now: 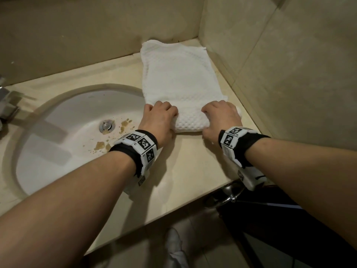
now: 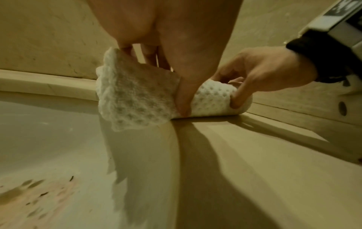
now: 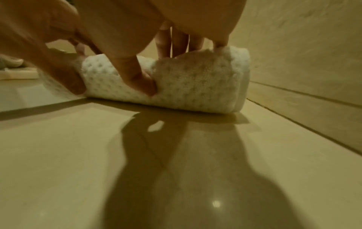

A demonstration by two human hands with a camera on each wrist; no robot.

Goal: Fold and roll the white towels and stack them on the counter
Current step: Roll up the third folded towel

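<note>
Hands grip the rolled near end: your left hand (image 1: 160, 117) and right hand (image 1: 220, 117) clasp the white waffle towel (image 1: 179, 80), keeping the roll tight on the tabletop (image 1: 193, 161).

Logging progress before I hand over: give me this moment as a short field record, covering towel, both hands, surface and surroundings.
towel: white towel folded into a strip on the counter, near end rolled up
left hand: left hand grips the roll's left end
right hand: right hand grips the roll's right end
roll progress: just begun, most of the strip lies flat toward the wall corner
nearby: sink at left, brown stains by its drain
stack: no finished rolls visible
</note>
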